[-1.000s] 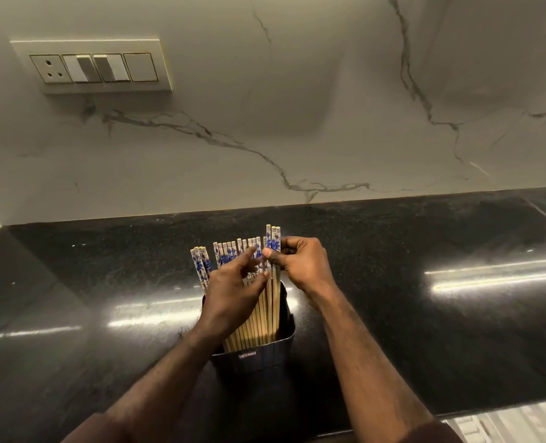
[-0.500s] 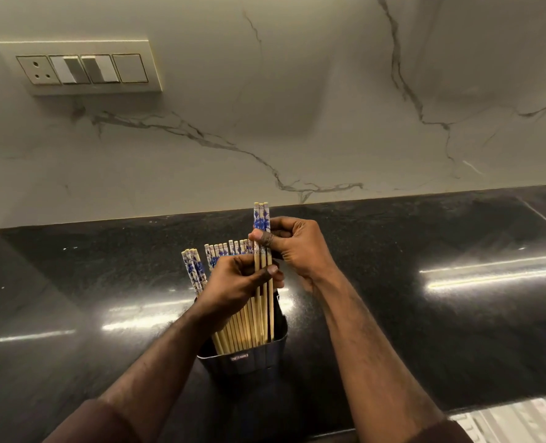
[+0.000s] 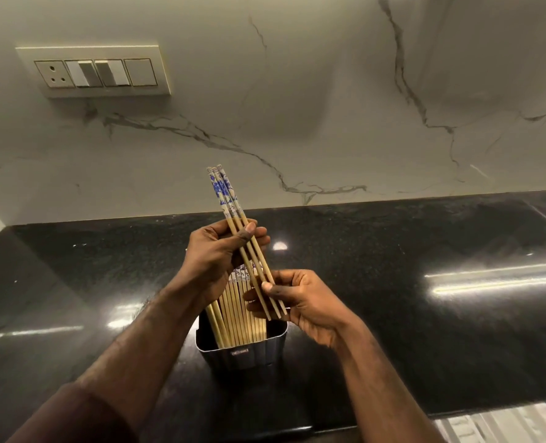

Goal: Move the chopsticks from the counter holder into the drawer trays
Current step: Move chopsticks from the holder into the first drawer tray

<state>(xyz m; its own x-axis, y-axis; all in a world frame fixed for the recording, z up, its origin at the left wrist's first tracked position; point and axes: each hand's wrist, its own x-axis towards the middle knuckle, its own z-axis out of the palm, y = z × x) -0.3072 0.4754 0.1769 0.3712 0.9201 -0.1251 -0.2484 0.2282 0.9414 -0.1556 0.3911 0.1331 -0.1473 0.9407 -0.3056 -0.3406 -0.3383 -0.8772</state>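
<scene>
Three wooden chopsticks [image 3: 233,215] with blue-and-white patterned tops are lifted clear of the holder, tilted with their tops up and to the left. My left hand [image 3: 215,255] grips them near the middle, thumb across them. My right hand [image 3: 303,298] pinches their thin lower ends with thumb and fingers. Below both hands stands the dark metal holder [image 3: 243,353] on the black counter [image 3: 425,314], with several more chopsticks [image 3: 236,318] leaning in it, their tops partly hidden behind my left hand.
A marble backsplash [image 3: 297,107] rises behind the counter, with a switch and socket plate [image 3: 94,71] at upper left. At the bottom right corner, below the counter's front edge, a pale drawer tray [image 3: 505,425] shows in part.
The three chopsticks have come up out of the holder and tilted left. My left hand rose to grip their middle; my right hand slid down to their lower ends.
</scene>
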